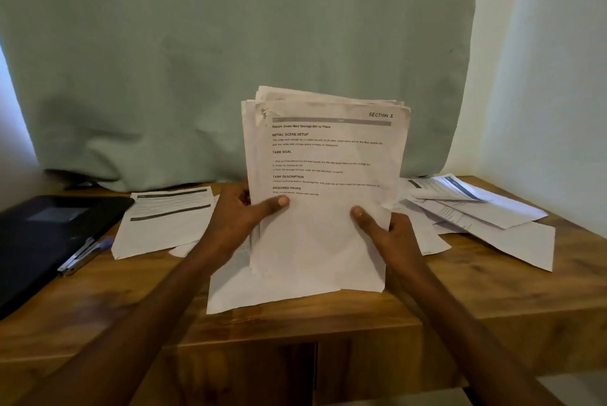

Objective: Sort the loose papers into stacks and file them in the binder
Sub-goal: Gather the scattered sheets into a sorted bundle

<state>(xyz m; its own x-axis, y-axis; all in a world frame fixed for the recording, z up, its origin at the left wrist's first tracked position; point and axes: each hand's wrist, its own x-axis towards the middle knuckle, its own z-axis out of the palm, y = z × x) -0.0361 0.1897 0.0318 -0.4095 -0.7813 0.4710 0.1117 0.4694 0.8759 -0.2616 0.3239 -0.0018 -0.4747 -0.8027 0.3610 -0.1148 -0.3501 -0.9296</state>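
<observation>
While both hands, left hand point(244, 211) and right hand point(386, 231), grip the upright paper stack point(325, 182), their fingers are hidden behind it.

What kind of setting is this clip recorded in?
Probably a home desk in a room corner: a wooden table against a green curtain, with printed sheets, a black binder and a stapler.

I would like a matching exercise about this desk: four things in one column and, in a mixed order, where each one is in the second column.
Things:
1. bundle of papers
2. black binder
3. stapler
4. scattered sheets

Places:
A. far left of the desk
B. right side of the desk
C. upright, held by both hands
D. at the binder's right edge

Pairs: 1-C, 2-A, 3-D, 4-B
</observation>
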